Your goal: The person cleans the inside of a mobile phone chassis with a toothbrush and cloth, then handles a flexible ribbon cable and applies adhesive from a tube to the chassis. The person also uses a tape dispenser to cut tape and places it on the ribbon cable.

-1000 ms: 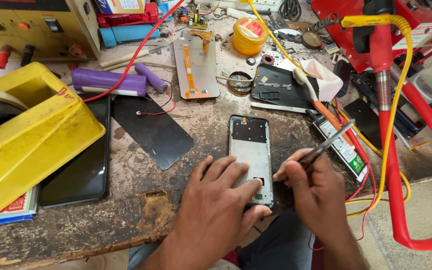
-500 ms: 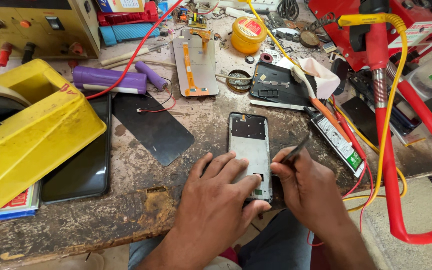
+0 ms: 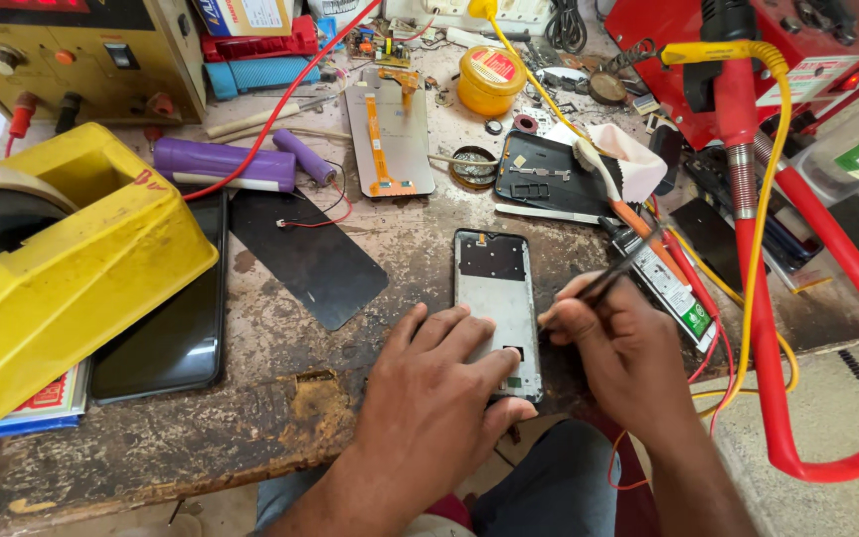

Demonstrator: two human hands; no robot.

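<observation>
Grey and stripped of its back, the phone frame (image 3: 496, 308) lies flat near the front edge of the worn desk (image 3: 251, 438) — the left hand (image 3: 439, 403) presses on its lower end, fingers spread apart over it. The right hand (image 3: 623, 348), just beside the frame's right edge, has its fingers pinched together on dark tweezers (image 3: 620, 273). A yellow tape dispenser (image 3: 62, 288) sits far left, beside a black phone (image 3: 176, 318).

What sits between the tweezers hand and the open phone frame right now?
Nothing visible. The right hand holds thin tweezers right beside the phone frame, with only bare bench between them. The left hand rests on the frame's lower end, on the other side.
</observation>
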